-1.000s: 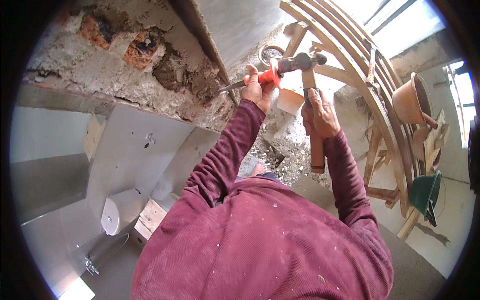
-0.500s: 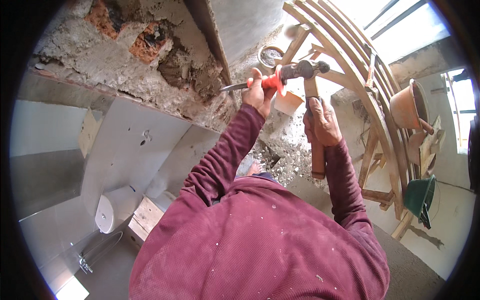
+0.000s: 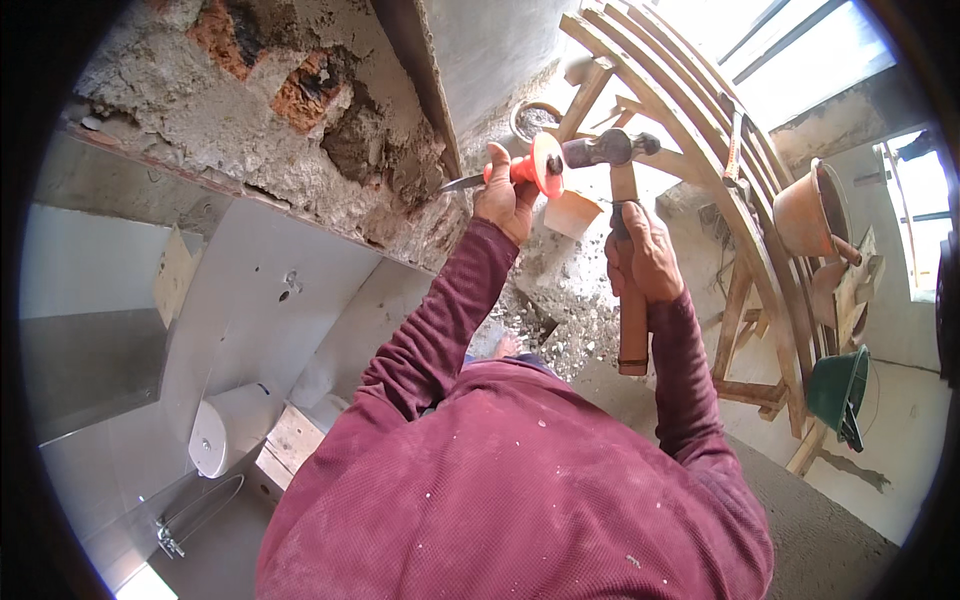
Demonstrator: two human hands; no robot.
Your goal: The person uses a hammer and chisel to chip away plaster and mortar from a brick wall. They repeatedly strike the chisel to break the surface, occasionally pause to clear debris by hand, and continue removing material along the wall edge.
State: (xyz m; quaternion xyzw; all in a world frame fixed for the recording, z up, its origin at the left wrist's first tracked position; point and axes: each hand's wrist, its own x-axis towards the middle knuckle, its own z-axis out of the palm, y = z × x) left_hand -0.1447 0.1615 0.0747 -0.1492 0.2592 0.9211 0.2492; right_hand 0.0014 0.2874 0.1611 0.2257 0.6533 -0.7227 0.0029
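Note:
My left hand [image 3: 507, 201] is closed round the red grip of a chisel [image 3: 545, 166] with a round hand guard. The chisel's metal tip rests at the rough, broken edge of the plastered wall [image 3: 410, 150], where bare brick shows in patches. In my right hand [image 3: 648, 253] is the wooden handle of a hammer [image 3: 612, 147], held upright. Its dark metal head is just right of the chisel's butt, with a small gap between them.
A wooden bench [image 3: 740, 200] with curved-looking slats stands at the right, carrying another hammer [image 3: 734, 140] and an orange bucket [image 3: 805, 210]. A green bucket [image 3: 838, 388] hangs near it. Rubble [image 3: 585, 335] covers the floor by my feet. A white cylindrical tank [image 3: 225, 430] is at lower left.
The hammer head has drawn back from the chisel's butt, leaving a gap and baring the round guard. The chisel tip stays at the wall edge; the whole view has shifted slightly.

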